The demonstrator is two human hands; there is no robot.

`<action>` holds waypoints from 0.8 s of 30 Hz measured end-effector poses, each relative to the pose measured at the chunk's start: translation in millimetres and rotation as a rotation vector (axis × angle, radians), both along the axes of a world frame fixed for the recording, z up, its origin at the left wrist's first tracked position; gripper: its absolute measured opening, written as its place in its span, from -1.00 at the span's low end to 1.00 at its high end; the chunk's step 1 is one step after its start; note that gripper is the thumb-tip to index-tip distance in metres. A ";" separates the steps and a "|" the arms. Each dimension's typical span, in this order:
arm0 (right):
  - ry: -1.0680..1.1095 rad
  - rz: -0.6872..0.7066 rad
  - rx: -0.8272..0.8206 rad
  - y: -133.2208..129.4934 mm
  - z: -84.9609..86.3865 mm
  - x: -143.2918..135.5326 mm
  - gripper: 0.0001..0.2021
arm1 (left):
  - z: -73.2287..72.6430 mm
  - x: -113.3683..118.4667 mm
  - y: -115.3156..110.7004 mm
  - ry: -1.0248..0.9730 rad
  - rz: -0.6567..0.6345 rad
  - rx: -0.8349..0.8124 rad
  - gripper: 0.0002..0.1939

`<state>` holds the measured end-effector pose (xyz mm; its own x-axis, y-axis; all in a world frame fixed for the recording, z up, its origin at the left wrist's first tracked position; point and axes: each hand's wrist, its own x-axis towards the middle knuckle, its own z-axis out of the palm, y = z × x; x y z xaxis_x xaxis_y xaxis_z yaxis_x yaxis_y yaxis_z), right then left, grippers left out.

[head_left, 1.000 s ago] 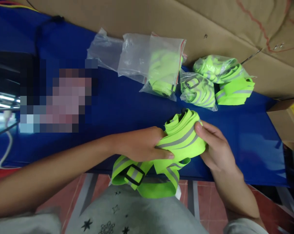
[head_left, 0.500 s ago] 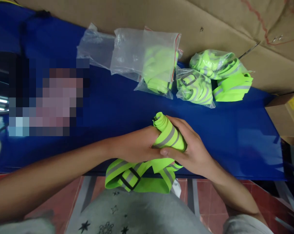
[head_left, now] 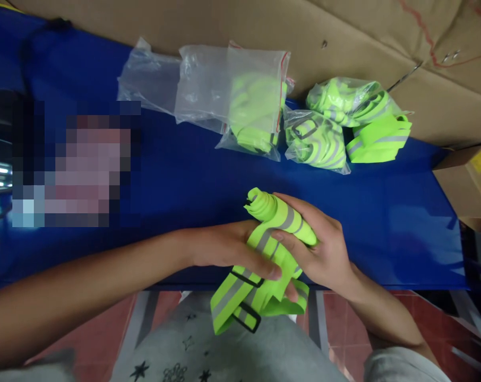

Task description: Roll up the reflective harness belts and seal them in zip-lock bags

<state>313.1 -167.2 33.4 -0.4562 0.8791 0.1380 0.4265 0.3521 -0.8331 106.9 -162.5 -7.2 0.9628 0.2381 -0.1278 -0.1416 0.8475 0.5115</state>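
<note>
A neon yellow-green reflective strap (head_left: 270, 206) with grey stripes is partly wound into a roll near the table's front edge. My right hand (head_left: 320, 246) wraps round the rolled part, thumb on top. Lower down, my left hand (head_left: 234, 246) is closed on the loose length of the same strap, its thumb lying across the band. The free end hangs in loops over the table edge in front of my shirt, with black buckles (head_left: 246, 317) on it. Parts of the fingers of both hands are hidden behind the strap.
On the blue table (head_left: 177, 185), clear plastic bags (head_left: 203, 85) lie at the back. Nearby are bagged strap bundles (head_left: 318, 140) and a folded strap (head_left: 379, 139). A cardboard box (head_left: 463, 183) stands at the right. A pixelated patch covers the left side.
My left hand has slid from the roll down onto the loose strap, gathering its hanging loops. The roll has tilted, more of it now showing, still in my right hand.
</note>
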 end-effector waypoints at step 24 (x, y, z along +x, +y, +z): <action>0.338 -0.187 -0.807 12.0 5.9 11.8 -0.60 | 32.1 -23.2 19.1 0.531 0.007 0.648 -0.81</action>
